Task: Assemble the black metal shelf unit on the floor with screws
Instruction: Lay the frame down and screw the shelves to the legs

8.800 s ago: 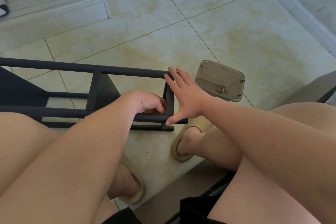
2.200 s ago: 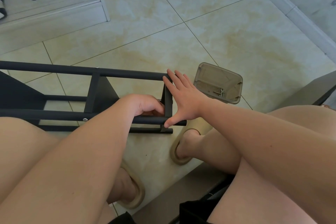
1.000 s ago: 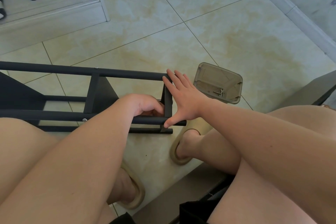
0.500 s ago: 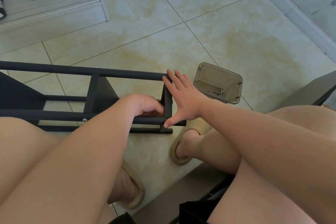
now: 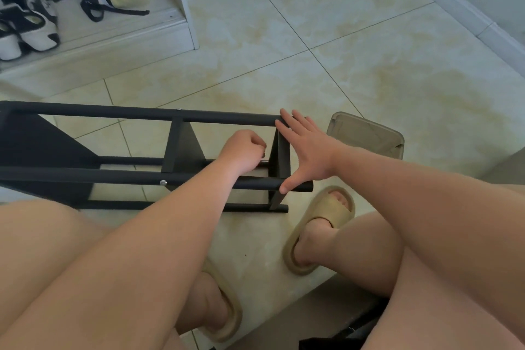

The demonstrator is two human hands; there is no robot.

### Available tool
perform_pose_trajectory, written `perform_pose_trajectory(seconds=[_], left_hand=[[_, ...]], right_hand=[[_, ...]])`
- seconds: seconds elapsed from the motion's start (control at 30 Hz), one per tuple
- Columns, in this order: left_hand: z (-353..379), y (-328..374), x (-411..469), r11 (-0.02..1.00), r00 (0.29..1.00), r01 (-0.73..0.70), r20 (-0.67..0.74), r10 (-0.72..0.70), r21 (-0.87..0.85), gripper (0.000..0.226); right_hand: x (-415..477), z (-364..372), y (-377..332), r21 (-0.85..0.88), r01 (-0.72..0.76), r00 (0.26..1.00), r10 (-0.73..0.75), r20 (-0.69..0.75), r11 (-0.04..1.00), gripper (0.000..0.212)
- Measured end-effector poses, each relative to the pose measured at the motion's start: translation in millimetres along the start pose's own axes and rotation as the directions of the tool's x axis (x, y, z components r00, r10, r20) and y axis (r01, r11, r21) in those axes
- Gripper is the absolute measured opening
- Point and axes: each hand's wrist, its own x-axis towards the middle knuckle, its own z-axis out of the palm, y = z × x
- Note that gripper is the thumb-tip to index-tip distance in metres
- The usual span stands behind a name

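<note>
Tiled floor [image 5: 369, 65], with the black shelf unit [image 5: 85, 176] lying on its side from the middle out to 9 o'clock. Its end panel [image 5: 277, 156] has the right hand [image 5: 306, 156] pressed flat on it, fingers straight. At 9 o'clock of that panel the left hand [image 5: 244, 148] is curled tight, can't tell what it's pinching, if anything.

Risk imo: if the flat hand eases off, the panel shifts off its hole and a screw goes in crooked or drops.

Count:
- one unit
- two hands
- one screw head [image 5: 163, 182] on the near rail, another screw head [image 5: 179, 109] on the far one
- one tub [image 5: 366, 133] at 3 o'clock
- two slippers [image 5: 341, 207]

Matt black metal shelf unit [image 5: 113, 112]; glossy tiled floor [image 5: 312, 8].
</note>
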Motion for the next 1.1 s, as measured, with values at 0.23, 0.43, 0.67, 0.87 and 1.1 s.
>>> perform_pose_trajectory(seconds=[0.23,0.43,0.67,0.87,1.1], left_hand=[[-49.4,12.0,5.2,0.931,0.998,-0.040,-0.026,0.053,0.362,0.020],[-126.4,11.7,19.2,0.636,0.986,-0.086,-0.027,0.166,0.767,0.042],[-188.6,-26.4,39.9,0.702,0.988,0.148,-0.081,-0.128,0.697,0.083],[-184.6,-51.6,46.3,0.637,0.982,0.160,-0.053,-0.184,0.754,0.021],[-179.9,-53.2,46.6,0.656,0.978,0.184,-0.069,-0.197,0.732,0.010]], right_hand=[[44.0,-43.0,14.8,-0.010,-0.075,0.996,0.075,-0.050,0.997,0.102],[91.1,-73.2,16.0,-0.009,-0.239,0.966,0.237,-0.099,0.971,0.067],[139.3,-103.5,27.8,-0.044,-0.287,0.954,0.281,-0.106,0.957,0.041],[136.5,-88.0,39.8,0.070,-0.243,0.946,0.252,-0.206,0.968,0.029],[134.0,-71.7,45.3,-0.060,-0.183,0.968,0.170,-0.184,0.981,0.017]])
